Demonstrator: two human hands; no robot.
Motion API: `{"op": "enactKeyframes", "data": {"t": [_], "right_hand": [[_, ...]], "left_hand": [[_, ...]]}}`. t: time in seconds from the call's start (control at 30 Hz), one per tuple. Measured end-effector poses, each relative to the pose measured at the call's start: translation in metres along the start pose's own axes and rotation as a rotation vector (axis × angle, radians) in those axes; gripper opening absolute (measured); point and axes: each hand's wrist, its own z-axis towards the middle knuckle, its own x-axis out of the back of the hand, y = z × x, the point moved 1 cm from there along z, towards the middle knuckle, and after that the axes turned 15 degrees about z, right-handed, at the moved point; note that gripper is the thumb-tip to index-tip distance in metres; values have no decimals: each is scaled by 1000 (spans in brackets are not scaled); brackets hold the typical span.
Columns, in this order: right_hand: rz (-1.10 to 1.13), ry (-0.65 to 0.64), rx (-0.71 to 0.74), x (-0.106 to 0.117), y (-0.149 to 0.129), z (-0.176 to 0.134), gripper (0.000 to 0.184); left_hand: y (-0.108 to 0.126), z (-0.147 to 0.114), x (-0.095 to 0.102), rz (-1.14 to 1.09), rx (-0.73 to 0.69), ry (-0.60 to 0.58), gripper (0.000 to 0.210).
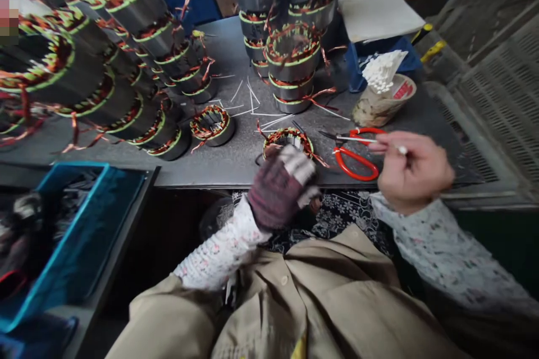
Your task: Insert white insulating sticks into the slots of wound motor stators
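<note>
My left hand (288, 185), in a dark glove with pale fingertips, is closed over the near rim of a small motor stator (309, 143) at the table's front edge. The hand hides much of that ring; copper windings and loose wire ends show around it. To the right, my bare right hand (415, 171) pinches a thin white stick (357, 139). It points left toward the stator, and a white tip shows behind the fingers. Beneath the stick lie red-handled cutters (356, 165), with their jaws toward the stator.
Stacked stators (292, 73) stand at the back, with more stacks (138, 11) at left. A single stator (213, 125) sits nearer. White sticks (273, 122) lie scattered on the table. A tape-roll holder (379, 106) bears a white bundle (383, 70). A blue tray (80, 224) is at lower left.
</note>
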Motion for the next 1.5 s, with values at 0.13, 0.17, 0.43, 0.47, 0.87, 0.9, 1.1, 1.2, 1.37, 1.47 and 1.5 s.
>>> {"op": "enactKeyframes", "data": {"t": [0.13, 0.17, 0.43, 0.47, 0.87, 0.9, 1.1, 1.2, 1.37, 1.47, 1.5], "right_hand": [[334, -12, 271, -12, -37, -31, 9], [405, -66, 299, -15, -42, -37, 11], [555, -148, 113, -21, -41, -58, 18], [554, -160, 92, -20, -40, -56, 19], [768, -36, -276, -75, -46, -9, 16], [778, -43, -299, -74, -47, -9, 17], [694, -104, -160, -62, -55, -6, 21], [551, -60, -113, -67, -51, -2, 19], [488, -112, -134, -74, -51, 2, 22], [474, -253, -140, -63, -60, 5, 31], [501, -304, -147, -56, -63, 7, 35]], "left_hand": [[-34, 22, -9, -97, 182, -110, 26], [-36, 24, -12, -139, 188, -119, 24], [-9, 21, -14, -1, 173, -22, 19], [-10, 20, -14, -7, 172, -21, 22], [-15, 14, -31, -504, 377, 135, 41], [-15, 14, -30, -505, 365, 155, 30], [-17, 16, -24, -379, 300, 230, 13], [-19, 16, -27, -404, 281, 214, 15], [-20, 14, -27, -356, 247, 137, 18], [-19, 16, -23, -258, 203, 104, 19], [-18, 16, -22, -236, 193, 101, 19]]}}
